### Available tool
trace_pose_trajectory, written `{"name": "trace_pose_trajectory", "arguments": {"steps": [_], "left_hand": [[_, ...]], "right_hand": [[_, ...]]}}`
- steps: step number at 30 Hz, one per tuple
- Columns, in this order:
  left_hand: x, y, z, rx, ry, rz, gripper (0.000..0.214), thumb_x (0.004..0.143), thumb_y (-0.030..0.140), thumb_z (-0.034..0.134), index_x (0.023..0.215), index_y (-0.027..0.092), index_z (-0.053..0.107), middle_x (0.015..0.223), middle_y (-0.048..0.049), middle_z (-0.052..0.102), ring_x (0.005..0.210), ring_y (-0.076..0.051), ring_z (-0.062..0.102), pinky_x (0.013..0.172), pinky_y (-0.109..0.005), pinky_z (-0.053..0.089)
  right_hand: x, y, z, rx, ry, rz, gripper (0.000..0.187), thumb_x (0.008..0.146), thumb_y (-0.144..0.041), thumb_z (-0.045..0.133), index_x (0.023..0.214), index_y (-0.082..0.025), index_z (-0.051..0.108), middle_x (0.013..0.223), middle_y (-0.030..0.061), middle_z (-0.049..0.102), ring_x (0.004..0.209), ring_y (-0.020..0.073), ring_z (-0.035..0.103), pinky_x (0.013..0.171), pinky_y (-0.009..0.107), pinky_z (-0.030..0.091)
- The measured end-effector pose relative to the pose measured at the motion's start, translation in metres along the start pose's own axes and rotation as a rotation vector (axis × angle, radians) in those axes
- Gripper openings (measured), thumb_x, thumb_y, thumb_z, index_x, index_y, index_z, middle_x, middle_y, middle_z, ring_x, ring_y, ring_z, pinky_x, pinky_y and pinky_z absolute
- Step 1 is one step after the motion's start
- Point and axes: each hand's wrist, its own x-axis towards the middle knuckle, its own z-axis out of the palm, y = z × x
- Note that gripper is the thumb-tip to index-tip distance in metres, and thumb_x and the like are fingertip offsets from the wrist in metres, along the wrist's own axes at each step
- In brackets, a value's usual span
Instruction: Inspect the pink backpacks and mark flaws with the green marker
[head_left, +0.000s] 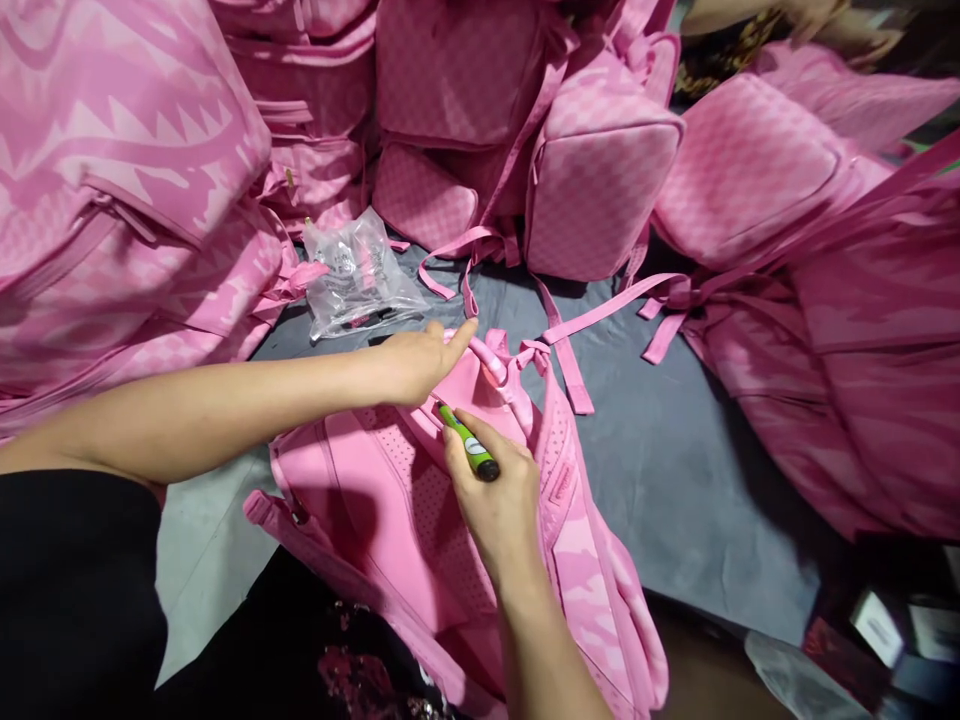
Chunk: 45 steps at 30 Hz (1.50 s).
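A pink backpack (375,480) lies in front of me with its padded, dotted back panel facing up. My left hand (416,365) grips the backpack's upper edge beside the carry handle (491,362); some of its fingers are hidden. My right hand (495,480) is closed round a green marker (466,437) with a black end. The marker's far tip points at the fabric just below my left hand; whether it touches cannot be made out. A shoulder strap with a small label (562,484) runs along the right side.
A clear plastic bag (360,275) with small contents lies beyond my left hand. Pink backpacks stand around the grey table (675,470), including a checked one (604,175) and a pile at right (877,350). Loose straps (615,308) cross the table. Another person's hands (847,30) show at top right.
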Motion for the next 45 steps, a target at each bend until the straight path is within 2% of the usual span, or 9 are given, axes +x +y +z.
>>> {"name": "trace_pose_trajectory", "arguments": {"steps": [19, 25, 29, 32, 34, 38, 39, 42, 45], "left_hand": [[-0.009, 0.009, -0.005, 0.015, 0.003, -0.069, 0.092, 0.090, 0.014, 0.055, 0.160, 0.010, -0.005, 0.130, -0.0261, 0.051, 0.102, -0.031, 0.069, 0.078, -0.034, 0.054], [-0.051, 0.010, 0.002, -0.031, 0.039, -0.123, 0.093, 0.088, 0.010, 0.054, 0.160, 0.010, -0.006, 0.130, -0.0257, 0.051, 0.098, -0.029, 0.070, 0.078, -0.034, 0.055], [-0.090, 0.007, 0.023, -0.038, 0.112, -0.237, 0.096, 0.086, 0.008, 0.051, 0.160, 0.013, -0.010, 0.124, -0.0227, 0.053, 0.090, -0.027, 0.070, 0.073, -0.033, 0.055], [-0.125, -0.001, 0.046, -0.046, 0.164, -0.307, 0.092, 0.087, 0.004, 0.044, 0.160, 0.016, -0.011, 0.120, -0.0196, 0.054, 0.086, -0.024, 0.070, 0.070, -0.031, 0.054], [-0.150, -0.011, 0.064, -0.098, 0.182, -0.348, 0.086, 0.090, 0.006, 0.040, 0.160, 0.017, -0.009, 0.118, -0.0177, 0.055, 0.082, -0.022, 0.069, 0.070, -0.030, 0.054], [-0.182, -0.035, 0.093, -0.233, 0.211, -0.470, 0.078, 0.093, 0.016, 0.039, 0.160, 0.016, 0.000, 0.117, -0.0174, 0.055, 0.083, -0.022, 0.069, 0.075, -0.033, 0.054], [-0.183, -0.040, 0.096, -0.262, 0.211, -0.486, 0.078, 0.093, 0.017, 0.040, 0.161, 0.016, 0.001, 0.118, -0.0175, 0.055, 0.085, -0.022, 0.069, 0.076, -0.033, 0.054], [-0.172, -0.050, 0.098, -0.333, 0.186, -0.485, 0.081, 0.091, 0.018, 0.043, 0.161, 0.017, 0.004, 0.117, -0.0172, 0.057, 0.087, -0.023, 0.069, 0.078, -0.034, 0.053], [-0.152, -0.057, 0.096, -0.350, 0.113, -0.492, 0.077, 0.092, 0.015, 0.040, 0.162, 0.019, 0.008, 0.118, -0.0177, 0.058, 0.087, -0.023, 0.070, 0.077, -0.034, 0.054]], "right_hand": [[0.001, -0.004, -0.010, 0.005, -0.100, -0.071, 0.028, 0.090, -0.029, 0.062, 0.112, -0.019, 0.076, 0.102, 0.0062, 0.080, 0.086, 0.0226, 0.076, 0.083, 0.035, 0.058], [-0.010, -0.027, -0.007, -0.108, -0.179, -0.221, 0.027, 0.090, -0.026, 0.060, 0.112, -0.020, 0.074, 0.097, 0.0056, 0.080, 0.077, 0.0215, 0.075, 0.078, 0.036, 0.056], [-0.028, -0.056, 0.003, -0.159, -0.251, -0.343, 0.024, 0.088, -0.021, 0.061, 0.108, -0.018, 0.074, 0.093, 0.0056, 0.080, 0.079, 0.0224, 0.075, 0.079, 0.037, 0.054], [-0.039, -0.083, -0.015, -0.132, -0.333, -0.395, 0.020, 0.089, -0.021, 0.059, 0.103, -0.021, 0.074, 0.093, 0.0046, 0.080, 0.081, 0.0229, 0.074, 0.080, 0.038, 0.055], [-0.031, -0.095, -0.041, -0.053, -0.267, -0.460, 0.019, 0.091, -0.022, 0.057, 0.104, -0.025, 0.072, 0.108, 0.0049, 0.078, 0.096, 0.0236, 0.073, 0.088, 0.040, 0.055], [0.047, -0.083, -0.066, -0.182, 0.195, -0.584, 0.028, 0.088, -0.015, 0.053, 0.110, -0.025, 0.067, 0.119, 0.0072, 0.073, 0.110, 0.0249, 0.068, 0.100, 0.045, 0.050], [0.074, -0.073, -0.057, -0.347, 0.122, -0.577, 0.031, 0.087, -0.013, 0.051, 0.112, -0.020, 0.068, 0.115, 0.0104, 0.074, 0.106, 0.0258, 0.069, 0.097, 0.044, 0.051], [0.144, -0.034, 0.001, -0.805, -0.526, -0.544, 0.040, 0.079, -0.001, 0.049, 0.111, -0.014, 0.070, 0.112, 0.0137, 0.075, 0.103, 0.0248, 0.069, 0.094, 0.037, 0.051], [0.183, -0.004, 0.080, -0.866, -0.765, -0.603, 0.041, 0.071, -0.003, 0.063, 0.107, -0.020, 0.073, 0.112, 0.0074, 0.076, 0.109, 0.0219, 0.067, 0.096, 0.030, 0.048]]}}
